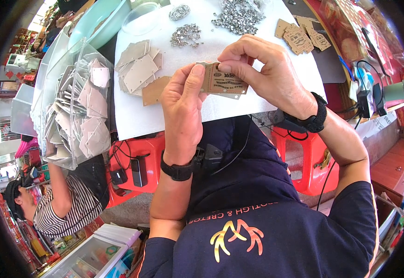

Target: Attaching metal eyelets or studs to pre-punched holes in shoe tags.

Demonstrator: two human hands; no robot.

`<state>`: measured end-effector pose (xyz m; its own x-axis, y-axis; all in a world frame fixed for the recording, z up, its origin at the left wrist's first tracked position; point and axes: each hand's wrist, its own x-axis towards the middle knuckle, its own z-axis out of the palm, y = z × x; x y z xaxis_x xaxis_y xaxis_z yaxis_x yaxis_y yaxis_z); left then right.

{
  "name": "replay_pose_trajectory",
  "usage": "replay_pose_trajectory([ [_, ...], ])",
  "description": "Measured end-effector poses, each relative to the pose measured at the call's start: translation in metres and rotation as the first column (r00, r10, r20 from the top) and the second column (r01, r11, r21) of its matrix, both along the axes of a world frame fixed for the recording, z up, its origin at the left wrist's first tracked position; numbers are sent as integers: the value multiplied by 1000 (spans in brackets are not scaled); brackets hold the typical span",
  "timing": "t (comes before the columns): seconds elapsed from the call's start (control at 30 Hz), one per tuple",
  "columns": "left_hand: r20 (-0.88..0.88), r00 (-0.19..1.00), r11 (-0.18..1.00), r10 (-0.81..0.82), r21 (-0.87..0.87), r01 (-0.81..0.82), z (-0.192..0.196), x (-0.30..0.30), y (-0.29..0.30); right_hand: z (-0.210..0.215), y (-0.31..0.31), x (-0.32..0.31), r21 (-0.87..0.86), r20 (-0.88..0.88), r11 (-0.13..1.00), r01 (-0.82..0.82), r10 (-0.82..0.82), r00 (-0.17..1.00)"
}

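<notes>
Above the near part of a white board [220, 107], my left hand [183, 99] pinches the left end of a small brown printed card [232, 82]. A pale layer shows beneath the card's lower edge, with small holes at its corners. My right hand [262, 69] closes thumb and fingers on the card's upper edge. Whether a small part sits between those fingertips is hidden. Left of my left hand lie a loose stack of plain grey cards [139, 65] and a brown card [155, 91]. Beyond my hands are small shiny metal pieces [186, 35] in a heap.
A clear bin [74, 148] heaped with grey cards stands left. A larger metal-piece heap [239, 17] lies at the back, printed brown cards [297, 38] at the far right. A light-green basin [97, 23] is far left. Another person [67, 204] sits at left; cables [371, 88] hang right.
</notes>
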<state>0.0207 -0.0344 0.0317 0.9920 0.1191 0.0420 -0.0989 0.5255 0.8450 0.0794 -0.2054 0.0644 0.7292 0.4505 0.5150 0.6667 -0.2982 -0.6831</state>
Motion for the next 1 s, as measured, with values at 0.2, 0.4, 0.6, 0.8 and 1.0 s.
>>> replay_pose_trajectory([
  [0.2, -28, 997, 997, -70, -25, 69, -4, 1, 3, -1, -1, 1, 16, -115, 1000, -20, 22, 993],
  [0.4, 40, 998, 997, -58, -50, 60, -3, 0, 1, 0, 1, 1, 33, -290, 999, -21, 30, 957],
  [0.6, 19, 998, 994, -67, -80, 68, 0, -2, -3, -1, 3, -1, 46, -302, 999, -2, 16, 953],
  [0.8, -28, 997, 998, -69, 7, 69, -1, -1, -2, -1, 4, -3, 20, -247, 999, 30, -24, 969],
  [1.0, -16, 998, 994, -68, 83, 69, -6, -2, 0, -8, 2, 2, -53, -48, 999, -9, 6, 999],
])
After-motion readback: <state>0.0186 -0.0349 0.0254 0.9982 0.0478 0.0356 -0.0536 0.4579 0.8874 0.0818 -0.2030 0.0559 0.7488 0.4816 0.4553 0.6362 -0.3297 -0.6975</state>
